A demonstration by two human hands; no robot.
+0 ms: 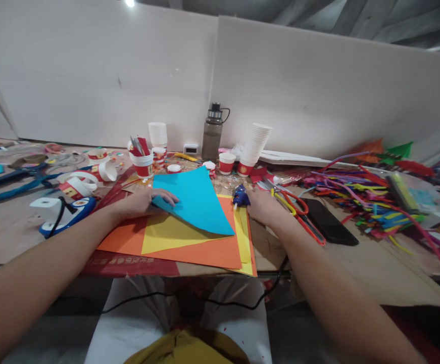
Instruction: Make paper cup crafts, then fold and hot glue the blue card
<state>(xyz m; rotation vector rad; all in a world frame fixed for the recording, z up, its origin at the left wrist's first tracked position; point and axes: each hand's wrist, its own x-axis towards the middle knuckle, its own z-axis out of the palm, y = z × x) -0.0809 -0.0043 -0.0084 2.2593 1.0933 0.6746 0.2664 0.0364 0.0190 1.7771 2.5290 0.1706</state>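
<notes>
My left hand (pixel 147 203) grips the left edge of a blue sheet of paper (pixel 195 199), its fingers over the top; the sheet is bent and partly raised. Beneath it lie yellow paper (pixel 174 238) and orange paper (pixel 204 254), with more yellow and orange edges showing at the right. My right hand (pixel 260 205) is closed around a small blue glue gun (pixel 240 196), whose pale nozzle points toward me, right of the blue sheet. Most of the right fingers are hidden. Scissors (pixel 290 202) with yellow and red-orange handles lie beside that hand.
Paper cups (pixel 255 146), a water bottle (pixel 212 134) and a cup of sticks (pixel 142 162) stand along the back. On the right are a black phone (pixel 328 222) and a heap of pipe cleaners (pixel 359 197). Cut cup pieces (pixel 78 187) lie left. A black cord (pixel 238 305) hangs below the table edge.
</notes>
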